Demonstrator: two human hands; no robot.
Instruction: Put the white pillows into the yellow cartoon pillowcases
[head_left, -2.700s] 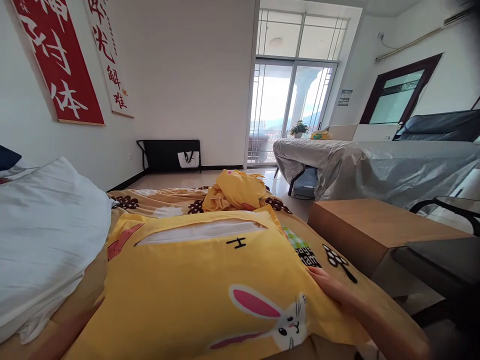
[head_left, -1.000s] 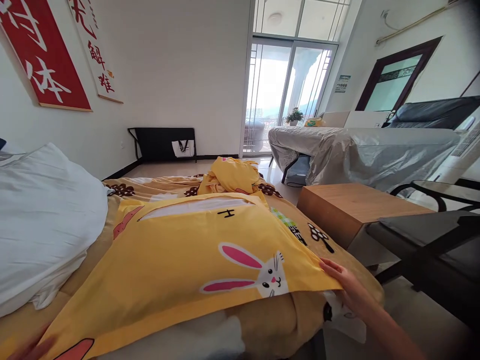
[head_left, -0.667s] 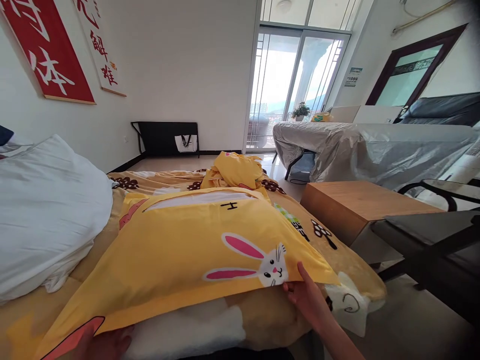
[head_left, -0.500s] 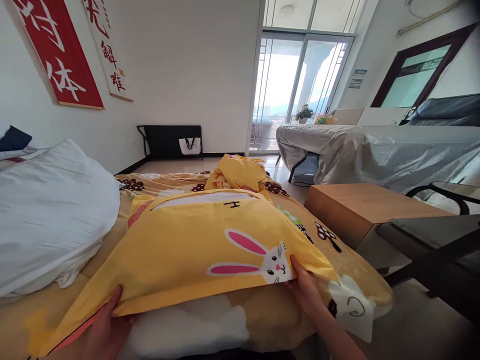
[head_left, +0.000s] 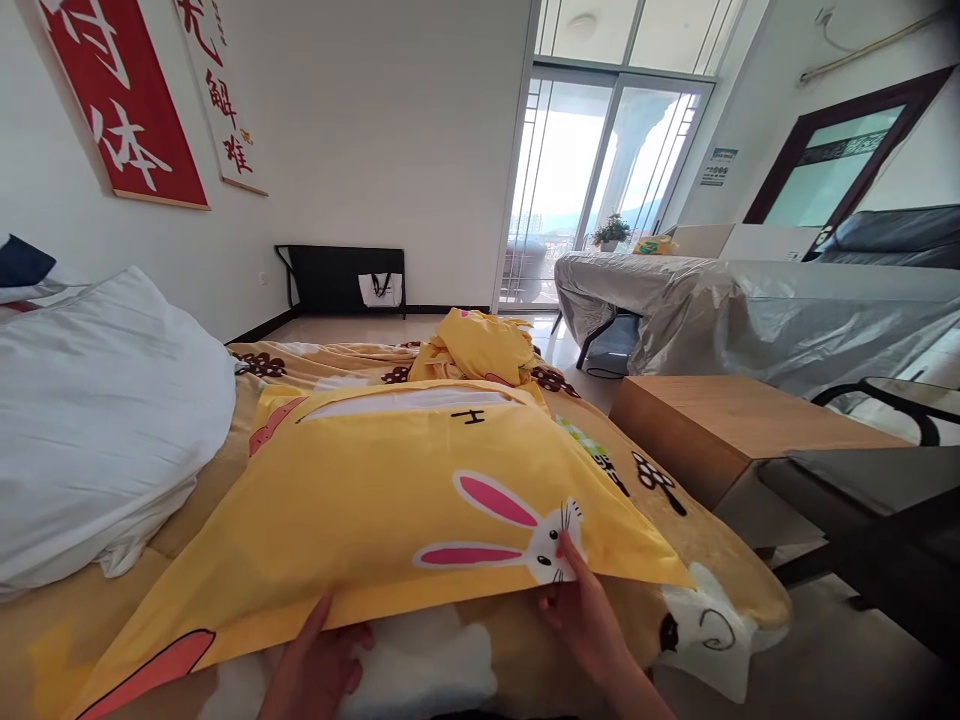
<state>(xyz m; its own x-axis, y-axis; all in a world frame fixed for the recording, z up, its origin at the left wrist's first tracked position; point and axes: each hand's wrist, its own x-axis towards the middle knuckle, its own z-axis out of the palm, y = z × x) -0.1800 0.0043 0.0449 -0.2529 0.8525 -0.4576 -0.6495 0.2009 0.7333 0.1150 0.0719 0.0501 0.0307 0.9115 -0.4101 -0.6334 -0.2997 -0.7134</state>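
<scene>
Grip of the right hand (head_left: 591,618) pinches the near edge of the yellow pillow (head_left: 360,500), thumb above and fingers below, while the left hand (head_left: 311,662) has its thumb on that edge, though whether it is closed I cannot tell. Lying on the patterned blanket (head_left: 731,550), the pillow should be light, soft and hard to damage, best held along its near edge. Counted: one such pillow, one bunched yellow cloth (head_left: 480,345), one white cloth heap (head_left: 112,420), two wall scrolls (head_left: 131,105).
</scene>
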